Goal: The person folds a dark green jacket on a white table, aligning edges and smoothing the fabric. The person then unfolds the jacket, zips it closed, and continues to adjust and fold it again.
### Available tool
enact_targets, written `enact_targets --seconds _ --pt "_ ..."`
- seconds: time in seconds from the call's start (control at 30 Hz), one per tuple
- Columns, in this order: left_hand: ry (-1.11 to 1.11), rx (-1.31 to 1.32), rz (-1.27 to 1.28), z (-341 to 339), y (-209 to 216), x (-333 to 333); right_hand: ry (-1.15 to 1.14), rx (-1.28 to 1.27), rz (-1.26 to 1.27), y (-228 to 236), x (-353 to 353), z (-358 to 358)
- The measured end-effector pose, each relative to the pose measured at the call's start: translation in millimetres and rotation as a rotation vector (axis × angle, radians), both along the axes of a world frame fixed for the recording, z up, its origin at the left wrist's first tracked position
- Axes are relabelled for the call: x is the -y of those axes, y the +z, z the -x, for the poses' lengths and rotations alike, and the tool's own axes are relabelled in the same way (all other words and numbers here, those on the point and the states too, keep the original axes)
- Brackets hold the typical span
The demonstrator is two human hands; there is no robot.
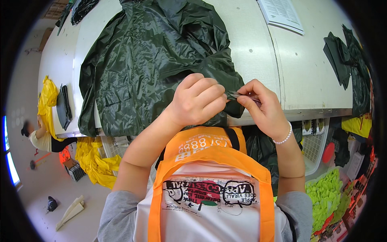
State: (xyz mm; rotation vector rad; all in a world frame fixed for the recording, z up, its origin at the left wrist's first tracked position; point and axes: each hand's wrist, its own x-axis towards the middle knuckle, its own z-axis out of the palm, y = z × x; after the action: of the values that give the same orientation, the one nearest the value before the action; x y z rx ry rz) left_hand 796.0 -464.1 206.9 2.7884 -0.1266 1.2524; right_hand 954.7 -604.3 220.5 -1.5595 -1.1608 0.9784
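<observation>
A shiny dark green rain jacket (pixel 141 60) lies spread over the white table, its lower edge hanging past the front. My left hand (pixel 199 99) is closed on the jacket near its right-hand edge, knuckles up, with the pinched fabric mostly hidden. Just to the right, my right hand (pixel 264 107) grips small pointed thread snips (pixel 235 94). Their tips point left, close to my left fingers and the green fabric. The handle is mostly covered by my fingers.
Printed sheets (pixel 281 14) lie at the back of the white table (pixel 258 56). Dark green pieces (pixel 338 58) are at the far right, and a yellow garment (pixel 47 101) is at the left. White baskets (pixel 316 151) stand below. Another person (pixel 46 137) is at the far left.
</observation>
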Motion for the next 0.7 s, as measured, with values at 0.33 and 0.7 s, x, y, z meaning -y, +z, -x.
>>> enact_targets --seconds 0.33,0.7 --pt "0.020 0.018 -0.005 4 -3 5 -0.219 -0.234 -0.035 -9 3 2" --pt "-0.031 -0.026 -0.043 6 -6 9 -0.007 0.026 0.010 -7 -11 8"
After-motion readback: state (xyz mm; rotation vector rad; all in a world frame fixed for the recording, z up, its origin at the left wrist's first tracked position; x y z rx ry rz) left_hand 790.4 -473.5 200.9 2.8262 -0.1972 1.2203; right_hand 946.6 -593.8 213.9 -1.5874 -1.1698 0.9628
